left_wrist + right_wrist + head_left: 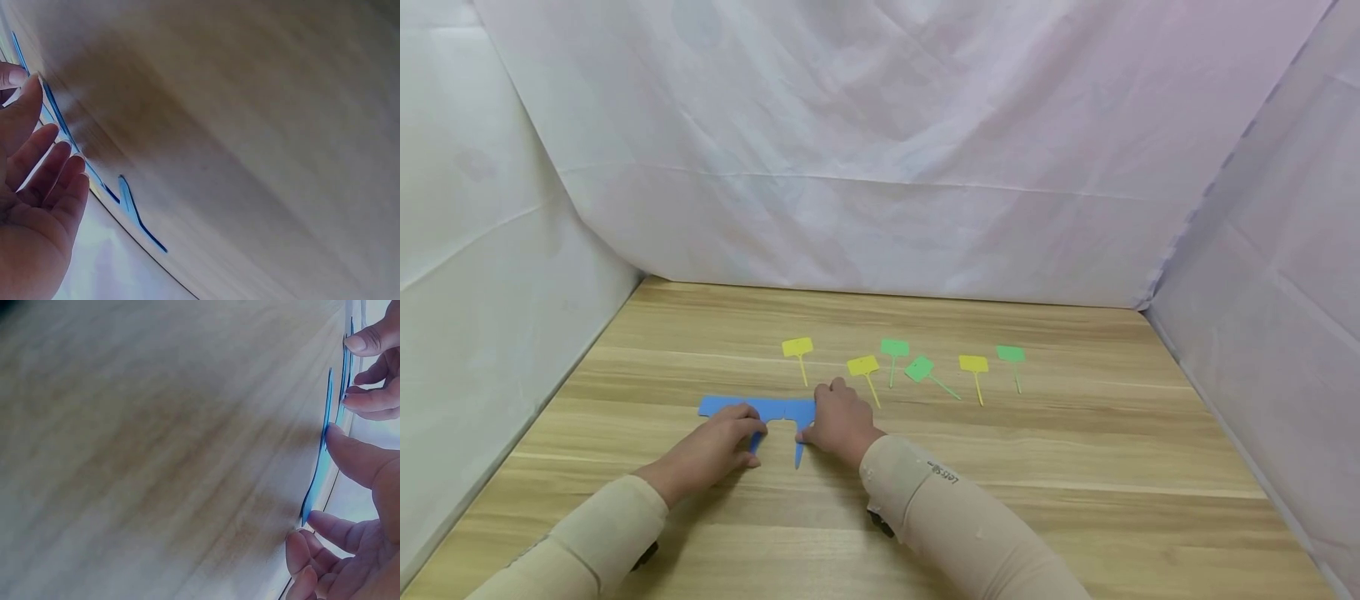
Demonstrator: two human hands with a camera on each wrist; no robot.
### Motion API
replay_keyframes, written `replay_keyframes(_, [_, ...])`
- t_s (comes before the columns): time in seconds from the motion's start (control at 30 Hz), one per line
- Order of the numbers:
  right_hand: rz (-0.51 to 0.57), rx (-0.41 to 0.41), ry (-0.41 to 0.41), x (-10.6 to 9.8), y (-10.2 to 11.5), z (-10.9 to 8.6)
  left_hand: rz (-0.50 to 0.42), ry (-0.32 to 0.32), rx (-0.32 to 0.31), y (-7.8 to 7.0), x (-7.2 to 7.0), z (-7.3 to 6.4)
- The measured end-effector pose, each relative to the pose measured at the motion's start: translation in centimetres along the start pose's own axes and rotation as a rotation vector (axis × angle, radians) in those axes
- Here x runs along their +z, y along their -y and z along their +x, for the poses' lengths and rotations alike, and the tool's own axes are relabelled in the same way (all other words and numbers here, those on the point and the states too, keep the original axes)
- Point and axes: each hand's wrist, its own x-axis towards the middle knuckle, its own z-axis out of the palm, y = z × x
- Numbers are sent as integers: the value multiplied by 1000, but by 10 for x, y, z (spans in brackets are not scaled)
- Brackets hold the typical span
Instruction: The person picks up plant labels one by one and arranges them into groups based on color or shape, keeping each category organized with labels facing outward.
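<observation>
Two hands meet at the blue pieces (769, 407), which lie edge to edge on the table (1112, 442): the right hand (844, 423) pinches their right end between thumb and fingers, while the left hand (715, 446) touches their left part with loosely bent fingers, whether gripping I cannot tell. Three yellow tags (797, 347) and three green tags (895, 347) lie beyond the blue pieces, most of them to the right.

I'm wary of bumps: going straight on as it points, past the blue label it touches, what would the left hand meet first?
Probably the right blue label, then the right hand beyond; height is unclear, so the left hand might pass over that label.
</observation>
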Motion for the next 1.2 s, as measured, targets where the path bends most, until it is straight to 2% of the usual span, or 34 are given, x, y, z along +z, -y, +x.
replay_keyframes(0.43, [-1, -7, 8, -1, 1, 0, -53, -3, -68, -2, -2, -2])
replay_keyframes(0.63, [5, -17, -5, -1, 0, 0, -80, -50, -70, -5, -9, -1])
replay_keyframes(0.8, [47, -50, -30, -3, -1, -3, -81, -118, -79, -5, -20, 7])
replay_keyframes(0.93, [74, -83, -28, -3, -5, -4, -84, -141, -112, -4, -27, 15])
replay_keyframes(1.2, [20, -165, -40, 0, -14, -8, -110, -184, -157, 3, -41, 31])
